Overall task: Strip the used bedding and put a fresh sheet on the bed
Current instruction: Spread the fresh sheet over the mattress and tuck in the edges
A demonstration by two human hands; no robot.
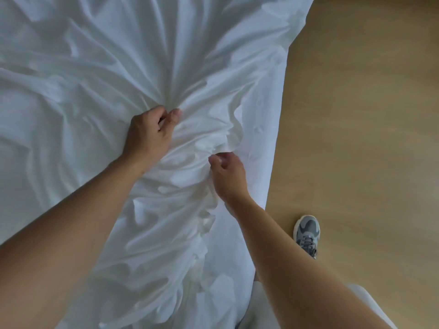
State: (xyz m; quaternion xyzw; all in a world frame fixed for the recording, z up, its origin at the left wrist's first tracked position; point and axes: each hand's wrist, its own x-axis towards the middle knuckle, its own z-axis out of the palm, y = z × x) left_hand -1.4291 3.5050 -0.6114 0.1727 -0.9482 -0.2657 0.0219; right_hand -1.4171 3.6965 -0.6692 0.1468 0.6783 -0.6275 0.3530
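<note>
Currently grips sheet point(83, 67) with left hand point(148, 132), curled into a bunch atop the bed; pinches a fold near the edge with right hand point(228, 174), close by. Risks losing the thin pinch, or treading on cloth hanging beside shoe point(307, 233), if yanked.

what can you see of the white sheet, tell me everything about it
The white sheet is thin, smooth-looking fabric, heavily wrinkled, spread across most of the view. Creases fan out from a bunched ridge running down its middle. The left hand grips a gather at the top of that ridge; the right hand pinches folds lower down. Its right edge hangs down toward the wooden floor.
</note>
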